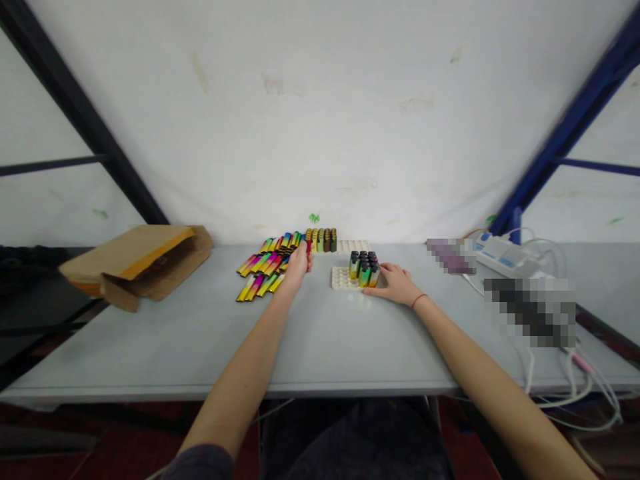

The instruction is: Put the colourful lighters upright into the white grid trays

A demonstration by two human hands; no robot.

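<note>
My left hand is closed around a red lighter, only partly seen past the fingers. Beside it, several lighters in bright rainbow colours lie in overlapping rows on the table. My right hand grips the right end of a white tray with round holes, thumb at the front edge and fingers at the right side. Several lighters with black tops stand upright in the tray's right half, next to those fingers. The tray's left holes are bare.
Behind stand upright gold-topped pieces in rows, with another white tray beside them. An open cardboard box lies at the left. A power strip, cables and blurred-out items occupy the right. A wall rises behind the table.
</note>
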